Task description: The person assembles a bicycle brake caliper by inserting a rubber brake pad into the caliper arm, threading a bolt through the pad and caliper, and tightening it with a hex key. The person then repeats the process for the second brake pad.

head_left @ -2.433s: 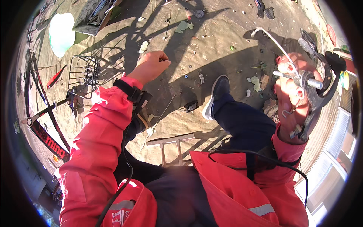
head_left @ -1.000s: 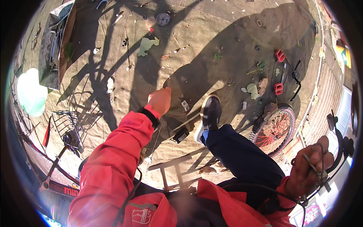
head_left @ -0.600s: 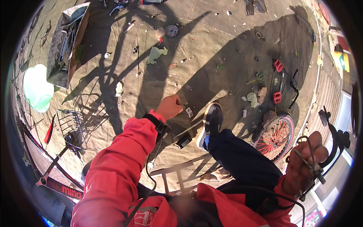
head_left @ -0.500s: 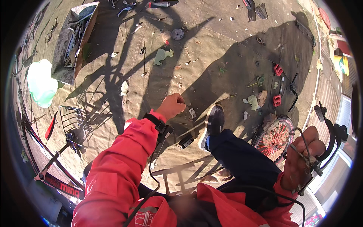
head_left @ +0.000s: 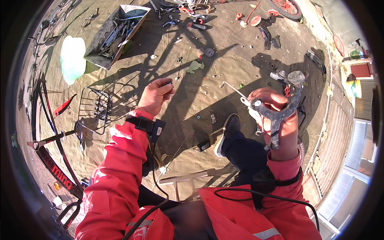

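Grey metal: in the head view, a Y-shaped bicycle part (head_left: 276, 115) lies at three o'clock, clamped in the curled right hand (head_left: 269, 97). At ten o'clock, the left hand (head_left: 154, 96) pinches thumb to forefinger, apparently on a small dark piece (head_left: 170, 83); a wire rack (head_left: 94, 106) lies at nine.

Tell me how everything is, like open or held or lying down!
Left hand: shut, seems to pinch a small dark bit
Right hand: closed around the bracket
Bracket: held off the ground
Toolbox: open, tools inside
Wheel: lying on the ground
Strap: fastened on left wrist
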